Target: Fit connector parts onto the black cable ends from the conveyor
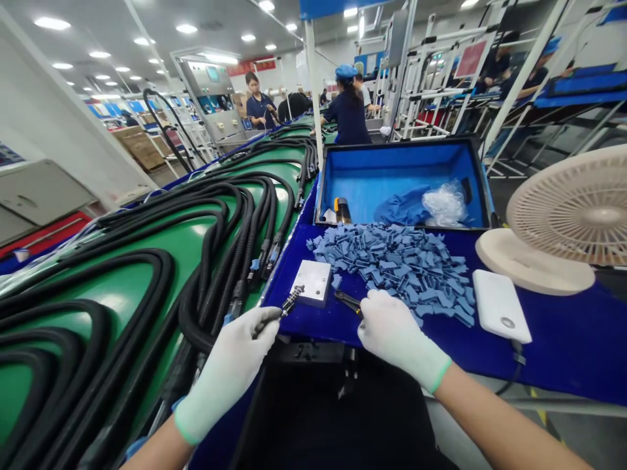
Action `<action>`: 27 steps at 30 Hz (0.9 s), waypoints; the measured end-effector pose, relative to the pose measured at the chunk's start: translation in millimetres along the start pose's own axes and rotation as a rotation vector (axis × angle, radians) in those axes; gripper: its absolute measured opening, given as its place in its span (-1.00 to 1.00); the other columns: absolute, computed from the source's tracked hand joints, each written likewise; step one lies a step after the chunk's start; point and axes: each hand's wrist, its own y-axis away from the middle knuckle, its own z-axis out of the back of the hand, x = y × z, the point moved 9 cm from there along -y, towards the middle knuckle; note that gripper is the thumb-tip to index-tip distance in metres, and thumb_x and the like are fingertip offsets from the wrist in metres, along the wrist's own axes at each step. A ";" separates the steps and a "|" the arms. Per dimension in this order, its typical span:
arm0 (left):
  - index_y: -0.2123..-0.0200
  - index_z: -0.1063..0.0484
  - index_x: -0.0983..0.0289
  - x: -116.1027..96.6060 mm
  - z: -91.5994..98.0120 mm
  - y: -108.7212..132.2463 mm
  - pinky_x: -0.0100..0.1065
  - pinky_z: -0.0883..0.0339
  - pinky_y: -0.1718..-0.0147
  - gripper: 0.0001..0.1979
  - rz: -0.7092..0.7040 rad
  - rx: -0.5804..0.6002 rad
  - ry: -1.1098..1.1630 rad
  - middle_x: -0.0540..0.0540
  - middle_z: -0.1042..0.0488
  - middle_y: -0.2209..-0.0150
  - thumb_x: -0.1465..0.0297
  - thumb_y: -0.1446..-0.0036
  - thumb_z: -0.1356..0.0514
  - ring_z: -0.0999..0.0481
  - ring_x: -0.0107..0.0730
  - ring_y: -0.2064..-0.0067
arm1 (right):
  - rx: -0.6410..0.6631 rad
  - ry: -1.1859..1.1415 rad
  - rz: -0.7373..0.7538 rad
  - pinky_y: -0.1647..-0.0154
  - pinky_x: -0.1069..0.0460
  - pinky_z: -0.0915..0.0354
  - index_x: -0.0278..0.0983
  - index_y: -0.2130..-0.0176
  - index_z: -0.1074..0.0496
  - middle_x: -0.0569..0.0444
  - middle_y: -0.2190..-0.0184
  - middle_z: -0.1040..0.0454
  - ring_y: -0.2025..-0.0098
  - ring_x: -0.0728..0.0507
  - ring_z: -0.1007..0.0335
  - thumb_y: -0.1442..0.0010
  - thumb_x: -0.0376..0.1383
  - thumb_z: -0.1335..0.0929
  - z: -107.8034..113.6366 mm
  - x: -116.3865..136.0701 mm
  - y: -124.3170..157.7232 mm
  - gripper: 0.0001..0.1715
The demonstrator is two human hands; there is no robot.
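My left hand (240, 352), in a white glove with a green cuff, pinches a small dark part with silvery bands (292, 298). Its exact kind is too small to tell. That part's tip is over the left edge of a white block (313, 279) with small holes in its top. In the same kind of glove, my right hand (394, 333) is closed on pliers (349, 301) with dark jaws and a yellow-edged handle. The jaws point left, toward the block. Just beyond them lies a heap of small blue plastic clips (396, 264), with one loose clip (336, 281) beside the block.
Black corrugated hoses (161, 274) cover the green conveyor (196, 245) on my left. Behind the clips stands a blue bin (392, 166). A white device with a cable (500, 307) and a beige fan (582, 209) are on the right. Several people work farther back.
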 end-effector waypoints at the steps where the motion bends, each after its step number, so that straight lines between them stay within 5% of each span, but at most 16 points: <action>1: 0.00 -0.56 0.16 -1.4 1.3 -2.8 -0.21 -0.43 -0.05 -0.64 0.028 0.008 0.053 0.06 -0.63 0.05 0.11 -0.27 -0.19 -0.61 -0.07 0.02 | -0.016 -0.079 -0.037 0.32 -0.03 -0.20 -0.30 0.37 -0.40 -0.09 0.33 -0.45 0.29 -0.20 -0.40 -0.13 -0.36 -0.37 2.0 -3.9 -1.7 -0.96; 5: -0.07 -0.55 0.20 -10.4 7.5 -8.5 -0.26 -0.46 0.03 -0.58 0.076 0.030 0.239 0.05 -0.65 0.09 0.12 -0.24 -0.23 -0.62 -0.12 0.07 | -0.029 -0.487 -0.037 0.36 0.00 -0.25 -0.25 0.35 -0.37 0.03 0.41 -0.46 0.40 -0.13 -0.38 -0.23 -0.35 -0.30 17.0 4.8 -2.7 -0.91; 8: -0.08 -0.56 0.24 -19.3 14.1 -9.9 -0.27 -0.48 0.06 -0.57 0.077 0.017 0.290 0.07 -0.66 0.11 0.18 -0.22 -0.25 -0.62 -0.10 0.06 | -0.023 -0.766 0.246 0.05 -0.05 -0.40 -0.24 0.15 -0.48 -0.01 0.18 -0.56 0.14 -0.18 -0.51 -0.17 -0.52 -0.25 42.2 49.1 3.2 -0.67; 10: -0.09 -0.56 0.23 -24.0 16.4 -10.3 -0.27 -0.48 0.07 -0.58 0.065 0.015 0.306 0.07 -0.66 0.08 0.20 -0.21 -0.26 -0.62 -0.09 0.03 | -0.016 -0.913 0.437 -0.23 -0.10 -0.32 -0.21 -0.04 -0.48 -0.02 -0.02 -0.55 -0.10 -0.20 -0.47 -0.14 -0.59 -0.22 61.5 79.2 10.0 -0.43; 14: -0.14 -0.54 0.20 -26.0 13.2 -9.9 -0.29 -0.48 0.12 -0.56 0.042 0.050 0.305 0.05 -0.67 0.16 0.19 -0.25 -0.24 -0.63 -0.14 0.10 | -0.009 -1.032 0.557 -0.39 -0.15 -0.18 -0.15 -0.24 -0.40 0.01 -0.19 -0.48 -0.25 -0.19 -0.38 -0.18 -0.60 -0.21 83.3 107.2 13.2 -0.27; 20: -0.15 -0.54 0.18 -27.0 11.6 -7.3 -0.30 -0.45 0.13 -0.57 0.033 0.057 0.284 0.04 -0.66 0.21 0.18 -0.26 -0.24 -0.62 -0.14 0.11 | -0.018 -0.986 0.532 -0.27 -0.13 -0.31 -0.12 -0.18 -0.45 0.02 -0.06 -0.56 -0.12 -0.21 -0.47 -0.19 -0.57 -0.23 81.2 105.9 11.4 -0.33; 27: -0.16 -0.51 0.22 -27.2 4.7 -11.0 -0.24 -0.47 0.05 -0.53 0.018 0.111 0.316 0.10 -0.65 0.14 0.16 -0.24 -0.25 -0.62 -0.09 0.07 | -0.008 -0.734 0.383 -0.02 -0.14 -0.40 -0.18 0.17 -0.50 -0.04 0.17 -0.55 0.09 -0.25 -0.46 -0.17 -0.49 -0.29 46.0 94.4 4.9 -0.69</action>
